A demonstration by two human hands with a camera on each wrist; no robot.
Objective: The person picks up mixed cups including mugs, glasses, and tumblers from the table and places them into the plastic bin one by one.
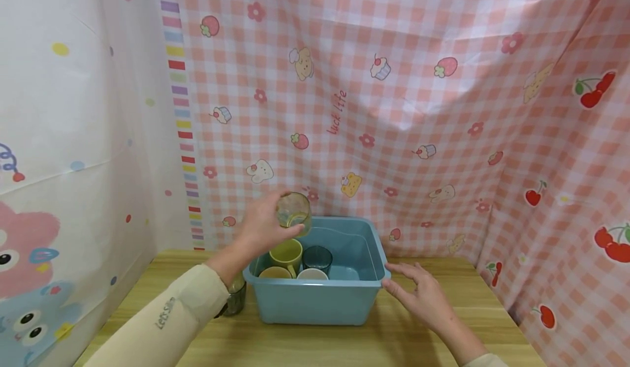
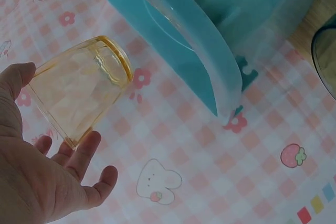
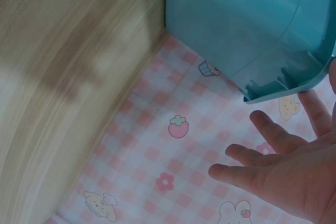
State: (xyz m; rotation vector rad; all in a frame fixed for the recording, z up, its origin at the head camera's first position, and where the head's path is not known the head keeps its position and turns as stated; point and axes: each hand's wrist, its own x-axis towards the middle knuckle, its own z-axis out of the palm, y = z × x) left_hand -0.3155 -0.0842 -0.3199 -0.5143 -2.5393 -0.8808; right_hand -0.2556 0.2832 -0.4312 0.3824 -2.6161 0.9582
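Note:
My left hand (image 1: pixel 261 223) grips a clear amber drinking glass (image 1: pixel 294 214) above the left back part of a blue plastic tub (image 1: pixel 315 301). In the left wrist view the thumb and fingertips pinch the amber glass (image 2: pixel 81 90) around its rim end, its thick base pointing away from the palm. Inside the tub stand a yellow-green mug (image 1: pixel 286 253), a dark tinted glass (image 1: pixel 317 258), an orange-yellow cup (image 1: pixel 275 272) and a white cup (image 1: pixel 312 274). My right hand (image 1: pixel 420 293) has its fingers spread, with fingertips at the tub's right rim.
A dark glass (image 1: pixel 235 298) stands on the wooden table (image 1: pixel 394 345) left of the tub, partly hidden by the left sleeve. A pink checked cloth (image 1: pixel 384 110) hangs behind, and a white printed cloth (image 1: pixel 64 110) hangs at the left.

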